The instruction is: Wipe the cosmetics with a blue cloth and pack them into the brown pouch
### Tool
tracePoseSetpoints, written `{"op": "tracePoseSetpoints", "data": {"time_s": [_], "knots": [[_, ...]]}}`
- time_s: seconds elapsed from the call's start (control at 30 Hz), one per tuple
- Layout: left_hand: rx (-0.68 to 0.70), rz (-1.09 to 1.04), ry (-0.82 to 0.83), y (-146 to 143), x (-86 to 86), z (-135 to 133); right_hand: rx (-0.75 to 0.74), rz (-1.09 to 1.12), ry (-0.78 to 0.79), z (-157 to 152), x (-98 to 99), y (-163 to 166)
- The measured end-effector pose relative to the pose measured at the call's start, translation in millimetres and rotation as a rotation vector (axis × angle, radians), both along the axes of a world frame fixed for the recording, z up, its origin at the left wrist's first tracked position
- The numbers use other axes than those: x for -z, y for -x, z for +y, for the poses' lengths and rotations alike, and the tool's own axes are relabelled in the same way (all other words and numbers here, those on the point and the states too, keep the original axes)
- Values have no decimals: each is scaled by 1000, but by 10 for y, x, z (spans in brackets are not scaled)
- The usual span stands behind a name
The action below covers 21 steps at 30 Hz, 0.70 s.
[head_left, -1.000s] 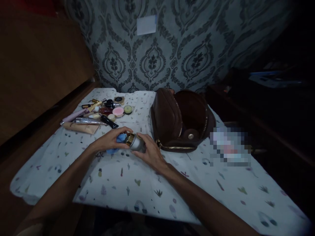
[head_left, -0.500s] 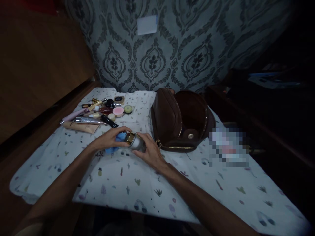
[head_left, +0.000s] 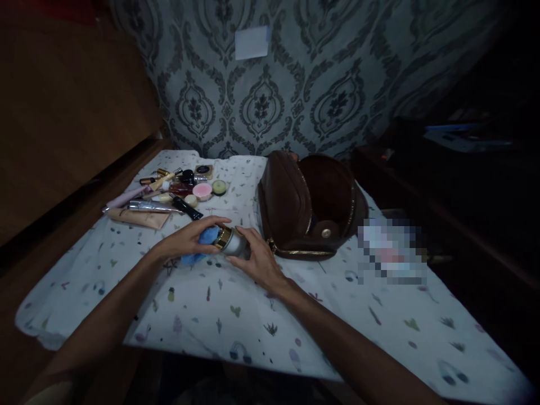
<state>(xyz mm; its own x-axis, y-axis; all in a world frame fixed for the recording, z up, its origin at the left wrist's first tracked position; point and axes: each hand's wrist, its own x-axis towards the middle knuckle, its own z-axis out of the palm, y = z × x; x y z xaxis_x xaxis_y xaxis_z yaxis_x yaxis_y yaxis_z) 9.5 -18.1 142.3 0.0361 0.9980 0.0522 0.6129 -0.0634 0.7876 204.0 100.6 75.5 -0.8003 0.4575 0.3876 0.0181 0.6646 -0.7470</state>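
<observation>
Low over the patterned cloth, both hands are on a small frosted bottle [head_left: 234,245] with a shiny gold band, lying tilted on its side. My right hand [head_left: 260,261] grips its pale body between thumb and fingers. A crumpled blue cloth [head_left: 207,235] is bunched in my left hand [head_left: 185,239], whose thumb and forefinger close around the gold end. Part of the blue cloth hangs below the left palm. Just beyond my right hand stands a brown cosmetic bag [head_left: 283,197], unzipped, with its dark interior showing.
Several cosmetics lie in a cluster at back left, among them a pink round compact [head_left: 202,192], a beige tube [head_left: 137,217] and a black tube [head_left: 188,208]. A blurred-out item [head_left: 392,250] lies right of the bag. Wooden furniture [head_left: 71,112] borders the left side.
Almost nothing differs. The bottle and both hands keep nearly the same place, with only a slight shift of the fingers and of the view.
</observation>
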Motion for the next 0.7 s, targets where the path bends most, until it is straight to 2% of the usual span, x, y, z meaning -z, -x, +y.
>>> {"op": "tracePoseSetpoints", "data": {"time_s": [0.23, 0.43, 0.63, 0.7], "knots": [[-95, 144, 85, -29, 2, -14, -8, 20, 2, -4, -1, 6], [-6, 0, -17, -31, -15, -3, 4, 22, 1, 14, 28, 9], [-111, 112, 102, -78, 12, -6, 4, 12, -9, 10, 17, 11], [-106, 108, 102, -93, 9, -2, 4, 8, -10, 7, 7, 6]]}}
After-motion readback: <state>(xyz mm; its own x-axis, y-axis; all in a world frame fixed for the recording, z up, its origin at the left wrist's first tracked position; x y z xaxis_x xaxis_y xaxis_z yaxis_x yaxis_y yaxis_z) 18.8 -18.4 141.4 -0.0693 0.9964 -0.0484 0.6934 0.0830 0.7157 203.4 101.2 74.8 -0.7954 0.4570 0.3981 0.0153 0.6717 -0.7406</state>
